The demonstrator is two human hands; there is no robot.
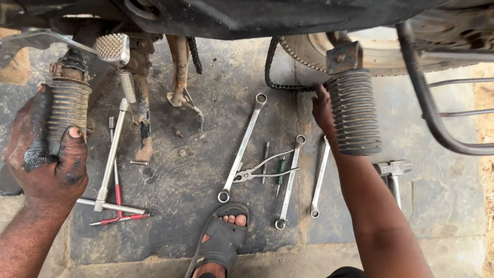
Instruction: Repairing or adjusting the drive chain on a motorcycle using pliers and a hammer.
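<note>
Oil-stained dark ground fills the middle of the frame, with sandy dirt at the right edge and the underside of a motorcycle across the top. At the left of the frame the left hand, black with grease, is clenched around the ribbed rubber of the left footrest. At centre right the right hand is reached in behind the right footrest, its fingertips at the drive chain; whether the chain is gripped or only touched cannot be told. The chain is seen hanging slack in a loop below the rear sprocket, so it is judged that it has been loosened or slipped off and has not yet been seated; refitting and tightening appear to be left. Tools are laid out unused on the ground: a long ring spanner, pliers, two more spanners to the right of them, a T-handle wrench at lower left, and a hammer at right. A sandalled foot is planted at the bottom centre
</note>
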